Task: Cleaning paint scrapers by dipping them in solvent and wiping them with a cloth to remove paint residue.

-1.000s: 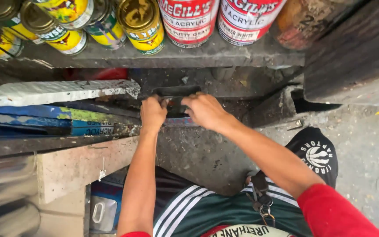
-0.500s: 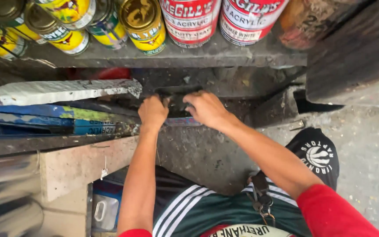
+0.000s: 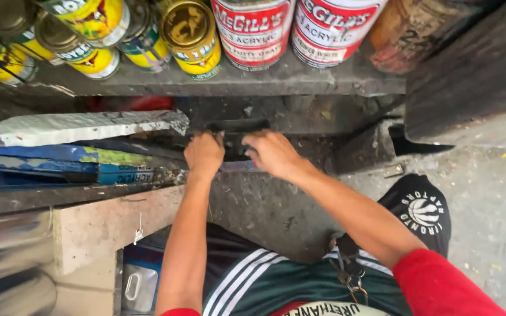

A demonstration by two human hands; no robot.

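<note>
Both hands are on a dark flat object (image 3: 236, 136) tucked in the recess just below the concrete shelf (image 3: 276, 79): left hand (image 3: 204, 154) curls fingers over its left end, right hand (image 3: 272, 153) grips its right end w/ fingers bent. Paint cans (image 3: 253, 29) stand on the shelf above, stacked painted boards (image 3: 77, 158) lie left of the object, under the shelf's left part

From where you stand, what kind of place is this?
Probably a paint shop or workshop store: paint cans crowd a grimy shelf, paint-smeared boards lie stacked beside it, and the floor is bare concrete.
</note>
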